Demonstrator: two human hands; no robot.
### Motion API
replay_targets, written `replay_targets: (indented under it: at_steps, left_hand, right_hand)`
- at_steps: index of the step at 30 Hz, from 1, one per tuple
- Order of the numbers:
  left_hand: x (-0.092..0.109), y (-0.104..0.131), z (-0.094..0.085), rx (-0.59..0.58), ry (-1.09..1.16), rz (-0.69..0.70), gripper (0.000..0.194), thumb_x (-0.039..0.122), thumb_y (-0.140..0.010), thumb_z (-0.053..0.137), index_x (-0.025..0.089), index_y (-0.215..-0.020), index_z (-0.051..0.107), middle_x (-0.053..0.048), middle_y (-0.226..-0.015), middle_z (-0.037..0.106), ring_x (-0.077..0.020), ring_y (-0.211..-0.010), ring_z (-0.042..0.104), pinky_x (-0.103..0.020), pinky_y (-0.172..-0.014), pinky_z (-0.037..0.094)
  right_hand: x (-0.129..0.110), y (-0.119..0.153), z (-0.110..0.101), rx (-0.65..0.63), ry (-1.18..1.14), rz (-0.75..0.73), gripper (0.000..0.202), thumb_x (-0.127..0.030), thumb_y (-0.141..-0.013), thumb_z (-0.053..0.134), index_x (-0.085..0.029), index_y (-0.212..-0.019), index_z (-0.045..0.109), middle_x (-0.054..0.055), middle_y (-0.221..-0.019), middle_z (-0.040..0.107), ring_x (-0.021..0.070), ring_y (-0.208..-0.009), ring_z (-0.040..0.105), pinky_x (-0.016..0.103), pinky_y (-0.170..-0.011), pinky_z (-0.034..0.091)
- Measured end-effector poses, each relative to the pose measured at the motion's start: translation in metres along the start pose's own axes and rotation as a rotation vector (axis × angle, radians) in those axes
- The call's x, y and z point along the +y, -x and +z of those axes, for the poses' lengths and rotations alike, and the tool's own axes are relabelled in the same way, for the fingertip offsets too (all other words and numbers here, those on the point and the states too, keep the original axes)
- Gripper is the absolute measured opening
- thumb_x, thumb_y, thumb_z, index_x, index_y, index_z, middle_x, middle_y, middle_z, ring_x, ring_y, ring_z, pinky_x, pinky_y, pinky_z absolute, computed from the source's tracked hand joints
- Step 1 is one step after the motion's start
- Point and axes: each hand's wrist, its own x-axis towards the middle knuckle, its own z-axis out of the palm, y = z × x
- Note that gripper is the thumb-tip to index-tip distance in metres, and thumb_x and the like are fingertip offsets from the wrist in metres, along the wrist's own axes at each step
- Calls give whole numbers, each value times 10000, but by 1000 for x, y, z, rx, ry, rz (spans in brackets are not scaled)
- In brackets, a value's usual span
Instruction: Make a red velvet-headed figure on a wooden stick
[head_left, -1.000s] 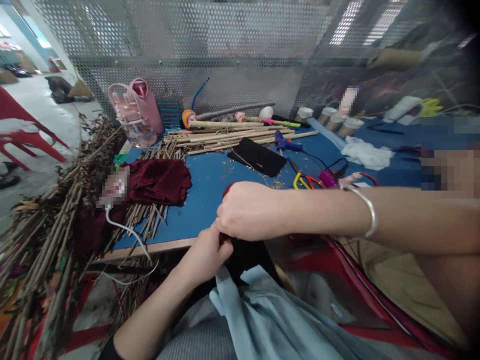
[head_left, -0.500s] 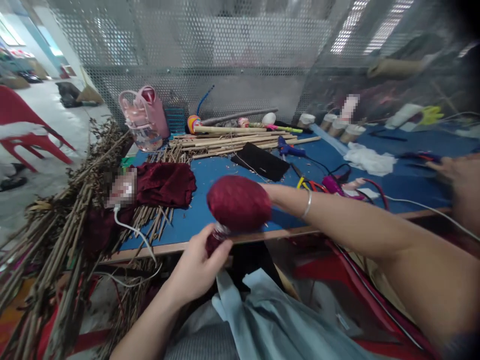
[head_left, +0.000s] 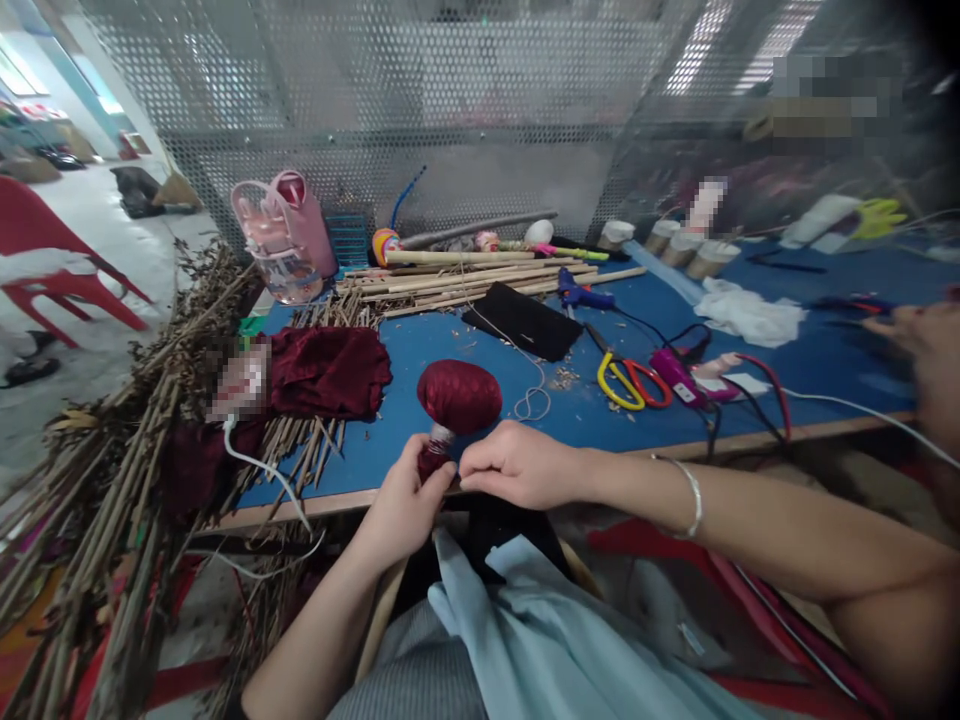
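Observation:
A rounded bundle covered in dark red cloth [head_left: 459, 395] stands above the table's front edge. Pale thread [head_left: 442, 436] is wound round its narrow neck. My left hand [head_left: 401, 505] grips the gathered cloth below that neck between thumb and fingers. Close by on the right, my right hand [head_left: 529, 465] is closed in a pinch, its fingertips beside the gathered cloth. Whatever it pinches is too small to make out. More dark red cloth [head_left: 330, 372] lies folded to the left, under a phone-like device with a white cable.
Scissors with yellow and red handles [head_left: 621, 385], a blue glue gun [head_left: 585, 292], black cloth [head_left: 525, 320] and loose string lie beyond my hands. Dry stalks [head_left: 112, 500] fill the left side. A pink bottle holder [head_left: 311, 225] stands behind. Another person's hand [head_left: 922, 335] is at far right.
My right hand has come from behind the bundle to its near right side, with fingers pinched. The scissors and thread-wound neck now show more clearly. My left hand keeps its grip.

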Motion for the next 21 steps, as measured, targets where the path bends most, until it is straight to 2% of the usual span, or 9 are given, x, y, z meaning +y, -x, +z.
replay_targets:
  at_steps: [3, 5, 8, 11, 13, 16, 19, 21]
  left_hand:
    - [-1, -1, 4, -51, -34, 59, 200, 315, -847, 481, 158, -965, 520, 4, -793, 588, -115, -682, 519, -233, -640, 418]
    - [0, -1, 7, -90, -64, 90, 206, 313, -845, 490, 152, -956, 557, -23, -862, 635, -143, -764, 555, -256, -698, 429]
    - [7, 3, 10, -195, -128, 90, 223, 327, -841, 501, 158, -938, 610, -43, -900, 676, -187, -832, 593, -281, -729, 437]
    - [18, 12, 9, -267, -264, 108, 259, 317, -834, 516, 195, -1040, 614, -43, -903, 689, -216, -826, 612, -303, -720, 433]
    - [26, 20, 8, -251, -315, 137, 319, 307, -835, 519, 220, -1137, 574, -45, -942, 685, -221, -848, 611, -309, -747, 426]
    - [34, 29, 5, -201, -253, 131, 350, 315, -850, 502, 234, -1189, 530, -41, -992, 674, -207, -881, 599, -297, -788, 424]
    - [36, 31, 4, -208, -160, 93, 332, 323, -858, 494, 240, -1178, 531, -24, -995, 668, -192, -882, 589, -291, -805, 426]
    - [35, 30, 4, -239, -90, 76, 341, 323, -857, 502, 236, -1185, 533, -24, -1034, 659, -189, -920, 582, -298, -845, 421]
  right_hand:
    - [-15, -8, -18, -143, 413, -65, 138, -155, -777, 511, -128, -752, 644, 64, -672, 657, 133, -567, 557, 233, -510, 267]
    - [-27, -17, -32, -236, 585, -140, 124, -114, -738, 527, -129, -716, 648, 79, -669, 662, 152, -567, 564, 247, -500, 246]
    - [-41, -35, -50, -352, 676, -256, 149, -113, -734, 543, -144, -664, 671, 73, -632, 656, 154, -565, 556, 254, -503, 243]
    - [-42, -54, -66, -400, 688, -292, 117, -160, -722, 595, -176, -707, 710, 49, -640, 664, 146, -588, 554, 249, -523, 255]
    - [-33, -64, -75, -422, 588, -254, 109, -206, -730, 626, -197, -771, 727, 22, -673, 677, 123, -606, 552, 238, -539, 277]
    - [-9, -73, -85, -451, 214, -182, 139, -237, -745, 648, -150, -818, 728, 2, -696, 686, 72, -613, 548, 195, -583, 334]
    - [17, -75, -86, -386, -178, -137, 202, -274, -731, 664, -89, -792, 715, 6, -666, 676, 53, -597, 541, 162, -610, 366]
    - [31, -75, -80, -325, -356, -112, 239, -306, -707, 680, -80, -781, 710, 7, -660, 671, 55, -597, 540, 162, -612, 376]
